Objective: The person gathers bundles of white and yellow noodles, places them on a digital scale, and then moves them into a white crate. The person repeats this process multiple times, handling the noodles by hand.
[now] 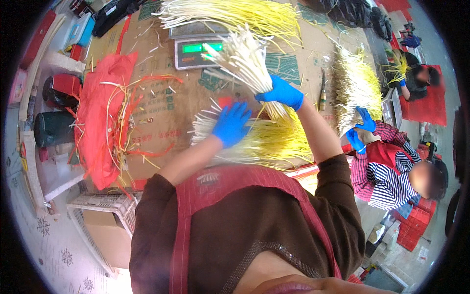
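My right hand (282,94), in a blue glove, is closed around a bundle of pale-stemmed yellow chives (246,60). The bundle's white ends point up and left, partly over the lit display of a digital scale (183,55). My left hand (232,124), gloved too, lies with fingers spread on the white ends of a loose pile of yellow chives (271,141) at the table's near edge. Whether it grips any stalks cannot be told. Another large bunch of yellow chives (235,13) rests on the scale's platform.
Red plastic bags (104,121) with stray stalks and orange ties lie left on the cardboard-covered table (158,110). A wooden-handled knife (322,97) lies right, near a long chive pile (354,84) that a co-worker's gloved hands (361,126) touch. A plastic crate (106,205) stands below left.
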`<act>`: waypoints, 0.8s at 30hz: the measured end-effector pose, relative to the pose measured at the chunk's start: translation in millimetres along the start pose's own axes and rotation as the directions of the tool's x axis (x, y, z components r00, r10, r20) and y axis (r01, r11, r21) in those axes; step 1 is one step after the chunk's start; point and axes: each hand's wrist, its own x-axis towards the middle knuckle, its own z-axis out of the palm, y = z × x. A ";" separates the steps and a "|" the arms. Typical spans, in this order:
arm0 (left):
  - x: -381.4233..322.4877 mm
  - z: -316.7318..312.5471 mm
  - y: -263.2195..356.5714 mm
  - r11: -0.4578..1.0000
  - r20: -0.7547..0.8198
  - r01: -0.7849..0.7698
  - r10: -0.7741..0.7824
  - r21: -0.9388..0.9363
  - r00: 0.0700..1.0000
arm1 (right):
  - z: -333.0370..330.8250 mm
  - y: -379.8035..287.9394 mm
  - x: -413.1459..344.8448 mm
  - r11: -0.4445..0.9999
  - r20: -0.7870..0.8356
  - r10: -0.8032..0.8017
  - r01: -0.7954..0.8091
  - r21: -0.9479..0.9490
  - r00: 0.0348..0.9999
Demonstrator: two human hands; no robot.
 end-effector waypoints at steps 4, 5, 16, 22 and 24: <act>-6.1 10.5 3.1 0.996 0.066 0.014 -0.020 0.085 0.998 | -45.1 -70.2 -32.4 0.991 -0.109 -0.065 0.051 -0.125 0.992; -6.4 12.0 3.5 0.994 0.006 -0.003 0.003 0.112 1.000 | -60.3 -96.0 -43.0 0.990 -0.160 -0.046 0.023 -0.140 0.986; -1.1 -65.1 11.6 0.379 -0.372 -0.199 -0.465 -0.904 0.803 | -60.8 -146.8 -39.5 0.946 0.011 0.010 -0.006 -0.323 1.000; -11.0 -104.8 1.5 0.226 -0.102 0.013 -0.487 -0.974 0.867 | 11.1 -55.8 -6.0 0.996 0.228 0.028 -0.008 -0.089 0.973; -38.7 -103.0 -22.4 0.244 0.022 0.133 -0.408 -0.961 0.913 | 12.9 -47.0 -7.5 0.989 0.216 0.007 0.025 -0.144 0.976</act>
